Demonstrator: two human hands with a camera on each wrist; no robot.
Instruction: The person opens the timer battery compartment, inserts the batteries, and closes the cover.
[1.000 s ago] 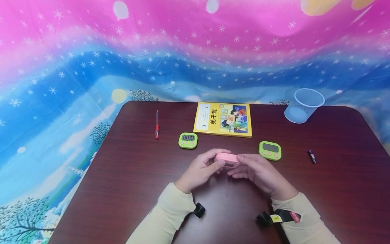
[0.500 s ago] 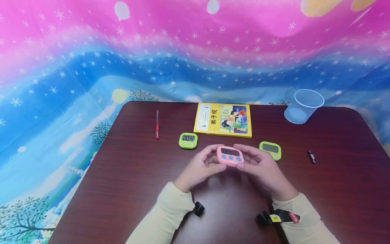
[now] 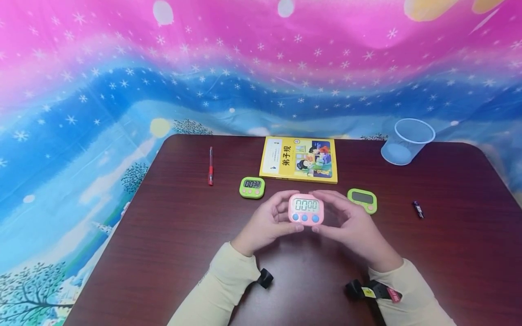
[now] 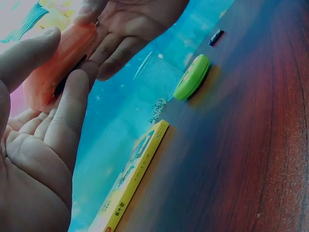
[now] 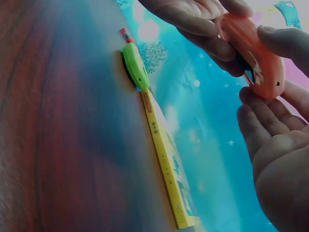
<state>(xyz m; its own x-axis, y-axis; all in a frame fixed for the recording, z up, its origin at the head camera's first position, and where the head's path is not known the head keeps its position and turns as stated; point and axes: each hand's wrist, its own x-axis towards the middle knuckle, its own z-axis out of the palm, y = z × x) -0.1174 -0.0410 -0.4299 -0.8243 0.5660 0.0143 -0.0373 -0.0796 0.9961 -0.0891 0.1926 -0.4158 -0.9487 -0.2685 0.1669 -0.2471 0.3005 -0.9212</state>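
Pink digital timer (image 3: 306,210): held up off tabletop (image 3: 163,253) betw. both hands, face twd head cam. Reads 00 00; 3 blue btns below display.

L hand (image 3: 261,228): pinches timer's L end, thumb along bottom edge, index on top. R hand (image 3: 359,231): pinches R end likewise, thumb below, index above. Thumb tips near each other, apart. Palms inward, forearms angled in from near side, cream sleeves (image 3: 222,280) to wrists. Black wrist cam (image 3: 265,278) on each.

Around: L green timer (image 3: 252,187) beyond L hand, just beside near-L corner of yellow book (image 3: 299,159), flat, cover up. Red pen (image 3: 210,167) farther L. R green timer (image 3: 362,197) just past R hand, grey screen, lower L part blocked by fingers, 1 btn clear. Battery (image 3: 418,209) lying R of that. Mesh bin (image 3: 397,154) standing far R. Snowflake backdrop (image 3: 261,68) behind, pink over blue.

Hard to read: last digit on L green timer. Some fingertips hidden behind pink timer in head view. In wrist views, seen edge-on w/ dark part underneath, can't ID. Hands cut off by frame there; pen mostly hidden behind L green timer in R-wrist view.
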